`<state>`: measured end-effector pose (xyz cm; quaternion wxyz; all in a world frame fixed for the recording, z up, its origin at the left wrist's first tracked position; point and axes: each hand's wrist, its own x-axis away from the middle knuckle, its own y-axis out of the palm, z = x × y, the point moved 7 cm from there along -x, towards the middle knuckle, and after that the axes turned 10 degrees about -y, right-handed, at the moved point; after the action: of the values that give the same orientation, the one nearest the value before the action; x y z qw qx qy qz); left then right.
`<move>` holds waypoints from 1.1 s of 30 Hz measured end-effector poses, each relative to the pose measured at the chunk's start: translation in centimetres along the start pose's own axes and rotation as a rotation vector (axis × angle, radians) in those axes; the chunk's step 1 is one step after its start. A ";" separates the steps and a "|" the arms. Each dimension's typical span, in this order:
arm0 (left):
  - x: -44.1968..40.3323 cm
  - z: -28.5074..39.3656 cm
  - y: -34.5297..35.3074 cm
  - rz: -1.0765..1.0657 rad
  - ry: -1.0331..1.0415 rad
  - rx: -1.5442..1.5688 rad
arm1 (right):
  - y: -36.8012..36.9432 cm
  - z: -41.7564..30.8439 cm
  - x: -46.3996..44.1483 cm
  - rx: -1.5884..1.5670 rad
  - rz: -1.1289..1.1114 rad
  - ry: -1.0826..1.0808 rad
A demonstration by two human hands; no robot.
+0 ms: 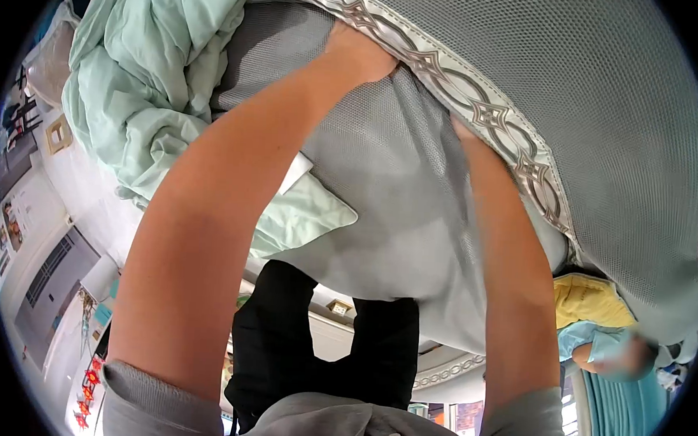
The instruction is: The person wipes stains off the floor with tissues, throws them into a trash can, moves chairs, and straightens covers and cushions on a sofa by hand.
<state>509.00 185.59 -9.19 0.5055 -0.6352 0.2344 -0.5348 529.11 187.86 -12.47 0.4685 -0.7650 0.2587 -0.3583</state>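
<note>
A large padded-looking piece in grey mesh (618, 113), which resembles a mattress, fills the upper right. A white band with a silver interlaced pattern (490, 115) runs along its edge. My left hand (362, 53) reaches to this band, its fingers hidden at the band's edge. Farther right, my right hand (463, 131) is tucked in at the same band, and only a small part of it shows. Grey cloth (390, 173) spreads between my forearms. Whether either hand grips the band or the cloth is hidden.
A crumpled mint-green cover (153, 77) lies at upper left, with a mint-green corner (310, 212) beside my left forearm. To the right are a yellow pillow (590, 306) and a person in light blue (585, 337). Teal curtains (629, 413) hang at lower right.
</note>
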 end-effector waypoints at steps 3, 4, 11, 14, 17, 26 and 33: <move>-0.4 -0.4 0.1 0.162 -0.004 0.024 | 0.3 -0.5 -0.7 0.019 0.003 -0.022; 0.2 -0.1 -0.2 0.363 0.028 0.074 | 0.4 -0.5 -0.7 0.026 0.002 -0.029; 5.4 -5.4 -3.0 0.589 0.096 0.139 | 0.8 -0.7 -1.9 0.025 -0.028 -0.044; 2.4 -7.3 -3.3 0.659 0.092 0.139 | 1.4 -0.1 -2.4 0.044 -0.035 -0.028; -1.7 -8.0 -1.4 0.060 0.087 0.108 | 2.5 0.5 -3.1 0.040 -0.042 -0.015; 5.4 -16.7 -10.2 -0.114 0.256 -0.049 | -0.9 -2.1 1.2 -0.020 -0.040 0.288; 9.8 -39.3 -11.6 0.357 0.038 0.086 | -2.0 -25.7 3.2 0.054 0.385 -0.016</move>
<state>473.24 166.42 2.23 0.6145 -0.5513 0.3299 -0.4578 510.87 172.66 -1.84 0.5509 -0.6912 0.3870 -0.2628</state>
